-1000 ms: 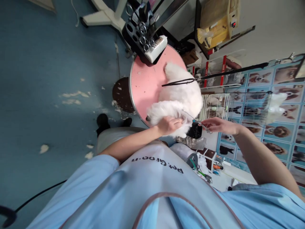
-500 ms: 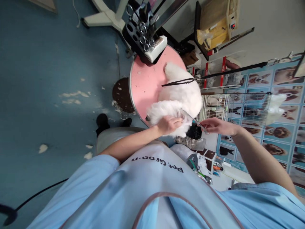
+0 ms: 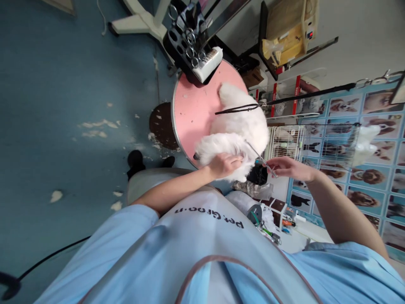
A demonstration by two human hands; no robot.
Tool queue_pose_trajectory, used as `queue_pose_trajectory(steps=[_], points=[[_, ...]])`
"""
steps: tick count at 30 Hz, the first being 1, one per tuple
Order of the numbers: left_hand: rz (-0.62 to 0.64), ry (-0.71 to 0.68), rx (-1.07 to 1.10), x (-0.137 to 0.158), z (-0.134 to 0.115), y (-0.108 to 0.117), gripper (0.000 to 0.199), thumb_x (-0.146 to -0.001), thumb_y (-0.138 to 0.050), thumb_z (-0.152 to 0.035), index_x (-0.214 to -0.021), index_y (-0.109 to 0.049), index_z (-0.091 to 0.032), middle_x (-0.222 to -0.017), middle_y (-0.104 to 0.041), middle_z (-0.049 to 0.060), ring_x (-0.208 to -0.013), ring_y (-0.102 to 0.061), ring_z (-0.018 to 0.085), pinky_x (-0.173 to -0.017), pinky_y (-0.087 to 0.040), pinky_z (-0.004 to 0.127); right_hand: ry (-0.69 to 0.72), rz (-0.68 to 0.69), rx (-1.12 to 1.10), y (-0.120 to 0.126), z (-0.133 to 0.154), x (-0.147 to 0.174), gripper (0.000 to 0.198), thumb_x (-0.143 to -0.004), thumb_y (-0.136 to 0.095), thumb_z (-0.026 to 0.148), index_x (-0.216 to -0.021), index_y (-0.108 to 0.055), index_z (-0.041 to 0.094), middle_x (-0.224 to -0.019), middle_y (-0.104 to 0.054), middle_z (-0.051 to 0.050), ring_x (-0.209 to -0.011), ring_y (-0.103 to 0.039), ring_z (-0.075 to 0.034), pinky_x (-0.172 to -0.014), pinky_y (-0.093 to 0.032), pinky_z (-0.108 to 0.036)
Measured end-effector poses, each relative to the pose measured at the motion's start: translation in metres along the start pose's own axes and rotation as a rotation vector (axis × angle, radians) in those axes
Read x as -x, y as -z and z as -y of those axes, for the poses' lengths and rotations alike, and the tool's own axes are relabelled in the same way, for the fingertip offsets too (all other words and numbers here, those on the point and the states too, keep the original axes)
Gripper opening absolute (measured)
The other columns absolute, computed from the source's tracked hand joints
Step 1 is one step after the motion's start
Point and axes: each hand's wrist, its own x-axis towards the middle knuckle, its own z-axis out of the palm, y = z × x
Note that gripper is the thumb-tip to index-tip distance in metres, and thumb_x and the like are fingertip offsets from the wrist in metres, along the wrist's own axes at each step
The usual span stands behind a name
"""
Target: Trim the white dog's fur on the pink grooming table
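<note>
1. Hands: apart from each other. L hand [image 3: 225, 165] is closed on fur at the side of the head of the white dog [image 3: 240, 124], fingers curled in next to a pinkish area. R hand [image 3: 286, 168] is clamped on the handle end of metal scissors [image 3: 261, 159], off the R side of the head.

2. Scissors: slim, set diagonally; tip end points toward the dog, approx. where head fur meets body fur. Can't tell if tip contacts fur, or if blades are parted.

3. Dog: on the round pink worktop [image 3: 194, 107], nr the rim closest to the wearer. Dark nose [image 3: 196, 156] faces the L edge of the view; body extends behind the head, toward the far R part of the worktop. Leg posture can't be told from this angle.

4. Restraint: black strap [image 3: 310, 95] runs in from R; its narrow loop passes over the dog's back.

5. Tool storage: black holder [image 3: 177, 48] w/ round slots sits at the far side of the worktop, overlapping its edge in view. Contents incl. ring-handled tools [image 3: 190, 51] & a white bottle [image 3: 209, 64] lying at an angle.

6. Surroundings: wire cage [image 3: 286, 142] R of the dog; wall panel w/ animal photos [image 3: 367, 175] beyond R forearm. Brown round seat [image 3: 163, 126] L of worktop, on blue floor [image 3: 79, 76] w/ scattered white patches. Wearer has a lt.-blue apron [image 3: 205, 240], dark lettering across it.
</note>
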Motion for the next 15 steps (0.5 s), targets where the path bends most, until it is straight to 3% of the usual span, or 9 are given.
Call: queue_pose_trajectory(steps=[8,15], points=[[0.073,0.01,0.04,0.0,0.0002,0.0,0.022,-0.098,-0.043,-0.015,-0.094,-0.064,-0.016,-0.101,-0.075,0.0,-0.073,-0.07,0.013,-0.06,-0.052,0.027,0.013,0.031,0.053,0.0012,0.0101,0.0017,0.05,-0.076,-0.063,0.046,-0.115,-0.069,0.016,-0.095,-0.07,-0.007,-0.081,-0.06,-0.021,-0.071,-0.048,-0.032],[-0.012,-0.008,0.023,-0.0001,-0.0003,-0.0007,0.02,-0.097,-0.044,-0.014,-0.092,-0.064,-0.016,-0.1,-0.075,-0.001,-0.072,-0.069,0.012,-0.059,-0.051,0.025,0.001,0.044,0.094,0.0018,0.0102,0.0004,0.045,-0.077,-0.061,0.042,-0.113,-0.07,0.016,-0.09,-0.068,-0.005,-0.076,-0.058,-0.018,-0.068,-0.047,-0.03]])
